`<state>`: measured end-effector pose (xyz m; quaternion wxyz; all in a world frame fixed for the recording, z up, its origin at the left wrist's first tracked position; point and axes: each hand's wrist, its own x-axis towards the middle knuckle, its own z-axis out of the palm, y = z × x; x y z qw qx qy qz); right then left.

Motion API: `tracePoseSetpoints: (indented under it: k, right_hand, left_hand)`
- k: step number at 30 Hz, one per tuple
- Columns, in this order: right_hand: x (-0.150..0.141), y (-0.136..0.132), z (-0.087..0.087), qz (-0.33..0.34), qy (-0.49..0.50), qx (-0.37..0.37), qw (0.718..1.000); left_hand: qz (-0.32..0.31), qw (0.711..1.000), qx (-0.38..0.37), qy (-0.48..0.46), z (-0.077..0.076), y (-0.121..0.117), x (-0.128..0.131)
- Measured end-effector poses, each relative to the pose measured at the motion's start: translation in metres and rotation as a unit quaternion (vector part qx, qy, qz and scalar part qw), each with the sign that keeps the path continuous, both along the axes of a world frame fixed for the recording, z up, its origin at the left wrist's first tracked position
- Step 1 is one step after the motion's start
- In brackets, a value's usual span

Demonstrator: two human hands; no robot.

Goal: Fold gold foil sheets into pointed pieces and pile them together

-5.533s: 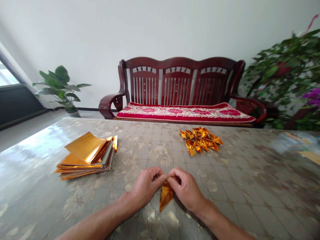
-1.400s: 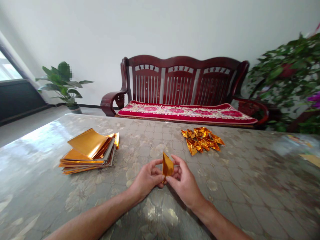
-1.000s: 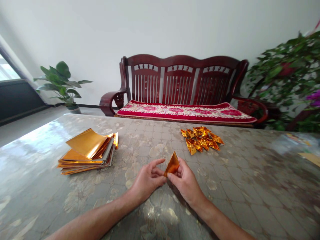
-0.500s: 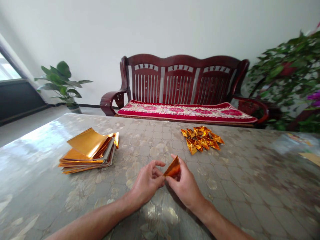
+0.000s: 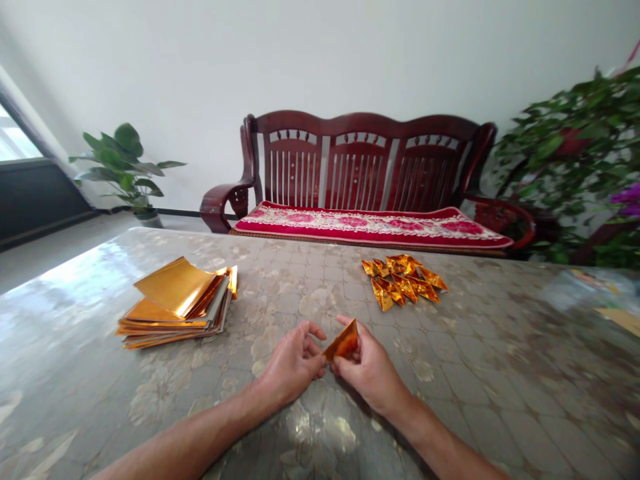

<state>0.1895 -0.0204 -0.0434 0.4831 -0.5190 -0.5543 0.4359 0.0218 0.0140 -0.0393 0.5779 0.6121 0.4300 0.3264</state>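
My right hand (image 5: 377, 373) grips a small folded gold paper (image 5: 345, 341), thumb on the near face and fingers behind it, so the piece stands tilted with one sharp point up. My left hand (image 5: 293, 367) closes thumb and fingertips at its lower left corner, the index finger lifted and curved away from the paper; how firmly I press there I cannot tell. The paper is between my two hands, over the near middle of the patterned tabletop (image 5: 470, 373), and both my forearms reach in from the near edge. Beyond my right hand, a cluster of finished-looking gold shapes (image 5: 404, 280) lies close together, pointed and shiny. Beyond my left hand and off to the left, a stack of gold sheets (image 5: 175, 290) sits uneven, its top sheets askew and some grey edges showing. Far to my right are a clear plastic bag (image 5: 593, 287) and a flat tan piece (image 5: 620, 319). Across the table stands a dark red wooden bench (image 5: 357, 167) with a red floral cover (image 5: 360, 221) along its seat, a potted plant (image 5: 123, 160) to its left and trailing greenery (image 5: 565, 147) to its right.
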Motion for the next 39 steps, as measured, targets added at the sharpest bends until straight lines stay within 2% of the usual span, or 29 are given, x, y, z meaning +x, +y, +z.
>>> tracePoseSetpoints:
  k: [3, 6, 9, 12, 17, 21, 28, 34, 39]
  right_hand:
    - [0.013, 0.001, -0.001, 0.005, -0.019, 0.050, 0.999]
    - [0.029, 0.002, 0.003, -0.041, -0.131, 0.139, 0.981]
    - [0.041, 0.002, 0.010, -0.014, -0.218, 0.207, 0.954]
    - [0.047, 0.001, 0.014, 0.021, -0.262, 0.244, 0.934]
    - [0.052, 0.004, 0.011, 0.057, -0.276, 0.281, 0.917]
    - [0.054, 0.007, 0.006, 0.060, -0.279, 0.315, 0.905]
    - [0.053, 0.005, 0.007, 0.066, -0.303, 0.318, 0.896]
    - [0.054, 0.006, 0.005, 0.071, -0.305, 0.304, 0.900]
    - [0.054, 0.006, 0.004, 0.059, -0.325, 0.310, 0.891]
  left_hand:
    - [-0.006, 0.994, 0.085, 0.071, 0.001, 0.004, -0.006]
    - [-0.014, 0.974, 0.175, 0.143, 0.007, 0.005, -0.012]
    - [-0.025, 0.961, 0.212, 0.176, 0.012, 0.005, -0.014]
    - [-0.021, 0.950, 0.239, 0.202, 0.012, 0.005, -0.015]
    - [-0.018, 0.941, 0.243, 0.234, 0.012, 0.008, -0.019]
    - [-0.008, 0.946, 0.231, 0.226, 0.012, 0.011, -0.020]
    - [-0.012, 0.957, 0.204, 0.206, 0.011, 0.015, -0.022]
    - [0.003, 0.967, 0.195, 0.162, 0.007, 0.015, -0.023]
    - [-0.016, 0.958, 0.246, 0.144, 0.004, 0.016, -0.026]
